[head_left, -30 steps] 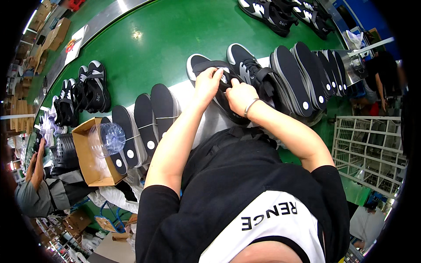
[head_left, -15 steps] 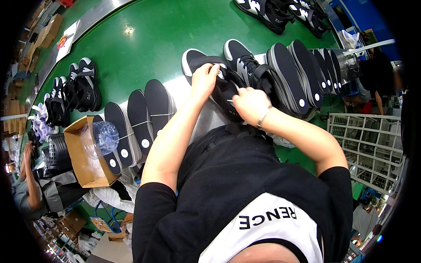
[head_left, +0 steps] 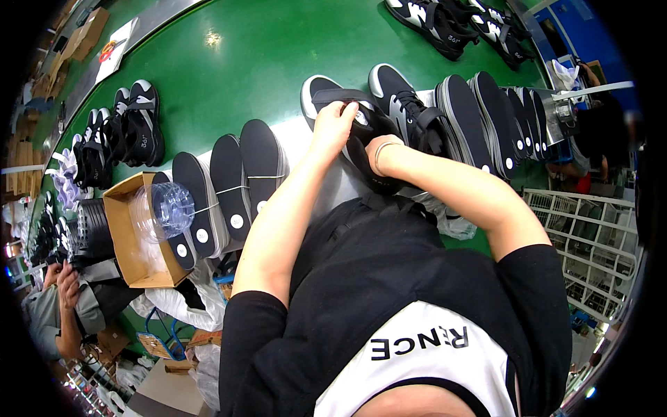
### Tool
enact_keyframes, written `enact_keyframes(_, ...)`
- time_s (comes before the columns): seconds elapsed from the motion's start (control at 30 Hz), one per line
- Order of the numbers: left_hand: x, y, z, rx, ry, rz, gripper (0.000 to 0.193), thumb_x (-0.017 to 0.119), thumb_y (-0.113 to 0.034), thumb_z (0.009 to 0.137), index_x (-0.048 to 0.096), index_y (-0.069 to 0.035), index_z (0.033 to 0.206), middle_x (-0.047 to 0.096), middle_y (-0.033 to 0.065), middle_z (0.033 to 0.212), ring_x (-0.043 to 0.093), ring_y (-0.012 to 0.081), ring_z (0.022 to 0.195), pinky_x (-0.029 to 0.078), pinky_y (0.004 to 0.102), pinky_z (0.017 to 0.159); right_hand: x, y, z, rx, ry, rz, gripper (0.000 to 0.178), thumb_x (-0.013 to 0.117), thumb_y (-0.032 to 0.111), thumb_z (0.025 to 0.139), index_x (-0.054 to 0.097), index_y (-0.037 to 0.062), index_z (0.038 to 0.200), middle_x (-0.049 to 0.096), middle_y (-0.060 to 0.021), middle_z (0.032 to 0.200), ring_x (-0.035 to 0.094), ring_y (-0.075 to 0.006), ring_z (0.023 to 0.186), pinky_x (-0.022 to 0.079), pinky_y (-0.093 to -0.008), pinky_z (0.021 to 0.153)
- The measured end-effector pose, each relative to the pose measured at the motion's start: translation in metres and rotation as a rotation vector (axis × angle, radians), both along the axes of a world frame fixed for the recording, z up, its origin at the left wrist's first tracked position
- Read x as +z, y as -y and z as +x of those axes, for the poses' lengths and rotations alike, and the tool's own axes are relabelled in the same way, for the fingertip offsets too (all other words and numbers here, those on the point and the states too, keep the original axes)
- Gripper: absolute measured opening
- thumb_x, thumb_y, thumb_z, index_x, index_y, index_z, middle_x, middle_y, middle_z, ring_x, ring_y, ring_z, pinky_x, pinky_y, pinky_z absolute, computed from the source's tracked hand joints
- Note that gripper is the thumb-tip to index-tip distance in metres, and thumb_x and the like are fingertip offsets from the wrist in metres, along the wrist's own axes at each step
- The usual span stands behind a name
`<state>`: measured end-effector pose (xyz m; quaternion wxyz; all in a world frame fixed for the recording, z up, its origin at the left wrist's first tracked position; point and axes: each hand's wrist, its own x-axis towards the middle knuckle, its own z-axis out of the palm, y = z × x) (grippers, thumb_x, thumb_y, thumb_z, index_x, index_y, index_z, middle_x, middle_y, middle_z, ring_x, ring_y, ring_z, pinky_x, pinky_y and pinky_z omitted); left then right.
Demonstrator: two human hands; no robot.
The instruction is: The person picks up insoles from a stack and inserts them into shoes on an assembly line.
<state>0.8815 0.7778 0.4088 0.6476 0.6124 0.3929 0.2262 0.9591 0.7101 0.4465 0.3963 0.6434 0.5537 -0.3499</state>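
A black sneaker (head_left: 315, 88) with a pale grey toe stands in front of me at the table's near edge. My left hand (head_left: 335, 130) is closed in a pinch on its tongue, pulling the opening wide. Into that opening reaches my right hand (head_left: 384, 149), a bracelet at its wrist; its fingers are hidden inside. Just to the right is the matching sneaker (head_left: 403, 97), its strap and laces showing. Stacks of dark insoles (head_left: 464, 115) lean beside that one, and more insole bundles (head_left: 262, 156), some tied with string, lie to the left.
A cardboard box (head_left: 132, 236) holding a clear plastic bottle (head_left: 172, 208) is at the left. Finished-looking sneakers (head_left: 141, 125) stand on the green table (head_left: 257, 55), others (head_left: 434, 28) at far right. A white wire rack (head_left: 583, 243) is at right; a co-worker's hand (head_left: 67, 285) shows at left.
My right hand has gone from above the sneaker's heel down into its opening. The left hand keeps its hold on the tongue. The whole view has shifted slightly.
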Motion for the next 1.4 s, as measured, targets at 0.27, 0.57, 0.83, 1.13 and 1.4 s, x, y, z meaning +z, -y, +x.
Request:
enact_keyframes(0.27, 0.0, 0.001, -0.001, 0.009, -0.088, 0.234, 0.033, 0.051, -0.028, 0.079, 0.058, 0.004, 0.085, 0.059, 0.019, 0.075, 0.058, 0.0298, 0.073, 0.043, 0.0342, 0.065, 0.006, 0.012, 0.01, 0.132, -0.078, 0.103, 0.027, 0.054, 0.011, 0.071, 0.061, 0.0022, 0.096, 0.06, -0.0144, 0.098, 0.058, -0.0226, 0.093, 0.046, -0.0296, 0.076)
enact_keyframes(0.57, 0.012, 0.005, -0.002, -0.008, -0.058, 0.278, 0.03, 0.051, -0.027, 0.08, 0.058, 0.002, 0.087, 0.06, 0.018, 0.078, 0.058, 0.0286, 0.075, 0.043, 0.0332, 0.067, 0.029, 0.039, 0.012, 0.053, -0.218, -0.072, 0.043, 0.05, 0.026, 0.072, 0.052, -0.0041, 0.103, 0.061, -0.0149, 0.091, 0.058, -0.0256, 0.089, 0.033, -0.0485, 0.081)
enact_keyframes(0.83, 0.021, 0.008, -0.008, -0.152, -0.074, 0.247, 0.028, 0.051, -0.024, 0.083, 0.058, 0.003, 0.089, 0.061, 0.0111, 0.077, 0.056, 0.0149, 0.071, 0.043, 0.0277, 0.065, 0.0, 0.043, 0.041, -1.447, -1.294, 0.529, 0.045, 0.058, 0.036, 0.078, 0.052, -0.0018, 0.102, 0.057, -0.0124, 0.094, 0.054, -0.0178, 0.086, 0.043, -0.0271, 0.077)
enact_keyframes(1.13, 0.03, 0.001, -0.02, -0.073, -0.199, 0.51, 0.024, 0.052, -0.024, 0.081, 0.059, -0.002, 0.088, 0.061, 0.015, 0.076, 0.06, 0.0269, 0.071, 0.045, 0.0311, 0.064, 0.002, 0.032, 0.021, -1.522, -1.413, 0.655, 0.013, 0.062, 0.017, 0.075, 0.056, 0.0055, 0.071, 0.051, 0.0006, 0.061, 0.048, -0.0108, 0.059, 0.038, -0.0219, 0.06)
enact_keyframes(1.4, 0.093, 0.009, -0.076, 0.014, -0.079, 0.561, 0.021, 0.057, -0.018, 0.079, 0.057, -0.002, 0.094, 0.06, 0.0075, 0.086, 0.057, 0.0166, 0.081, 0.042, 0.0271, 0.072, 0.037, 0.048, 0.012, -1.355, -1.354, 1.036, 0.015, 0.06, 0.016, 0.078, 0.058, 0.0016, 0.075, 0.052, 0.0008, 0.064, 0.045, -0.0062, 0.059, 0.037, -0.019, 0.06)
